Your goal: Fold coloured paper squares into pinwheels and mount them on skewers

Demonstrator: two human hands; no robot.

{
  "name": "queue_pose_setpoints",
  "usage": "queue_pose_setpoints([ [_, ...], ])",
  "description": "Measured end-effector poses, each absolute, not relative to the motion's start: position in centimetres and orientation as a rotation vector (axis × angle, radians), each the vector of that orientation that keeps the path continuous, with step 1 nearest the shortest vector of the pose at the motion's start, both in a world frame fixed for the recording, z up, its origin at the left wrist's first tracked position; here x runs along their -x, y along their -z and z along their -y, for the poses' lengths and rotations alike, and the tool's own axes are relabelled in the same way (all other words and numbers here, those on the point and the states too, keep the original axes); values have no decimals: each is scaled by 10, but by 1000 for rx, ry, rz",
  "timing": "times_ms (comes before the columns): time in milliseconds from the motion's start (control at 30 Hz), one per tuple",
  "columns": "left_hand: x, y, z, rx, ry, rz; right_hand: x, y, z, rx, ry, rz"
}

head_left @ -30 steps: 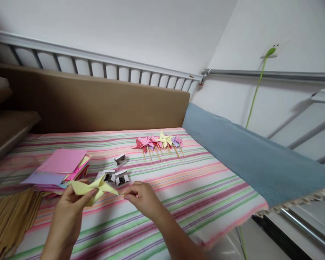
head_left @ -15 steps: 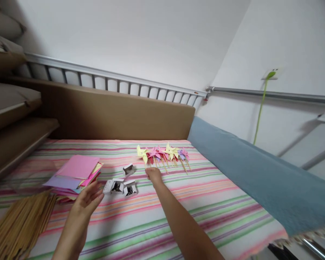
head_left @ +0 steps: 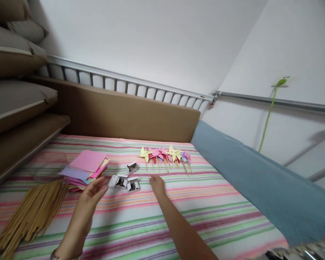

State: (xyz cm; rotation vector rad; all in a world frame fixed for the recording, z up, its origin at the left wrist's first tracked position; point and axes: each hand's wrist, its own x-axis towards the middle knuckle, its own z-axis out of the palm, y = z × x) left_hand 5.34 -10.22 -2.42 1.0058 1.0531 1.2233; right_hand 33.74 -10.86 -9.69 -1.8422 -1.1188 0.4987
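Observation:
My left hand (head_left: 94, 191) hovers with its fingers apart and slightly bent, holding nothing. It is just in front of the stack of coloured paper squares (head_left: 88, 161) and left of the small white boxes (head_left: 121, 181), which have dark metallic bits inside. My right hand (head_left: 157, 185) is curled closed, slightly blurred, with nothing visible in it. Beyond its fingertips lies a yellow paper pinwheel (head_left: 145, 154) on a stick, at the left end of a row of pink, yellow and purple pinwheels (head_left: 173, 153).
A pile of wooden sticks (head_left: 34, 213) lies at the left on the striped cloth (head_left: 206, 206). Behind the paper is a clear plastic bag (head_left: 47, 164). Stacked cushions (head_left: 21, 97) stand at the left, a brown board (head_left: 124, 115) at the back, and a blue padded edge (head_left: 246, 173) at the right.
My right hand has let go of the yellow pinwheel's stick and drawn back toward me. The view has shifted left; my left hand stays near the paper stack.

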Motion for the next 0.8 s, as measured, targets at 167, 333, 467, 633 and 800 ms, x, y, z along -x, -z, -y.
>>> queue_pose_setpoints([
  [167, -43, 53, 144, -1018, -1189, -1132, -328, 107, 199, 1782, -455, 1111],
  [333, 8, 88, 206, -1062, -1015, -1255, -324, 108, 243, 1728, -519, 1100],
  [467, 50, 74, 253, -1004, -1159, -1392, -323, 107, 254, 1698, -608, 1151],
  [633, 75, 53, 271, -1093, -1258, -1509, -325, 111, 259, 1685, -695, 1253],
  [800, 87, 54, 258, -1257, -1196, -1650, -324, 113, 275, 1679, -707, 1339],
])
